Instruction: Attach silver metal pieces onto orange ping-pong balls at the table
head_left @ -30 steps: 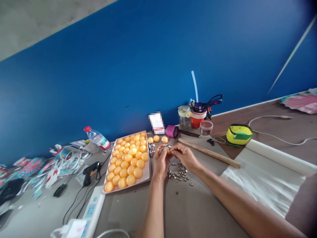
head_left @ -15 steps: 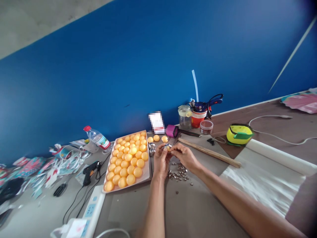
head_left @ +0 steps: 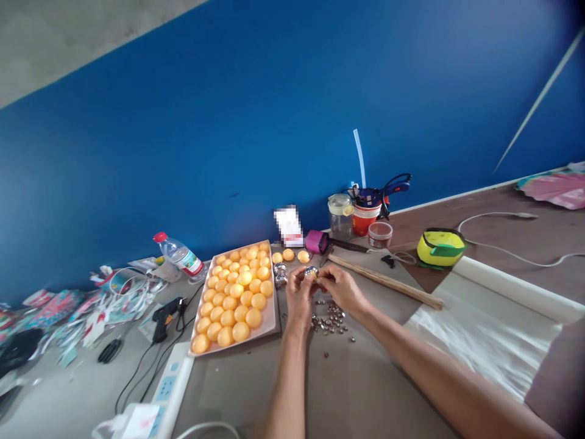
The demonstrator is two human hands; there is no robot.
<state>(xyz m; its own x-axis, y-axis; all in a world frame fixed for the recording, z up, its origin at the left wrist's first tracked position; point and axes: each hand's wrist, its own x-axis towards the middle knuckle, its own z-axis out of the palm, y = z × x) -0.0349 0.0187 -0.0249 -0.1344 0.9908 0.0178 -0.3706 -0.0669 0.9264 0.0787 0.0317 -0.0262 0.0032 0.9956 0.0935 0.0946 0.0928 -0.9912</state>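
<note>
My left hand (head_left: pixel 300 299) and right hand (head_left: pixel 342 289): together, clamped on 1 silvery ball (head_left: pixel 311 271). Slack grip (likeliest cause) could drop it onto metallic pieces (head_left: pixel 335 316) at 5 o'clock.

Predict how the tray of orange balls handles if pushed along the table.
The tray should slide fairly stiffly, judging by its straight walls. The orange balls will probably roll: they're round, with bare floor along the right side. A sharp shove toward the near left might bump the power strip by that corner.
</note>
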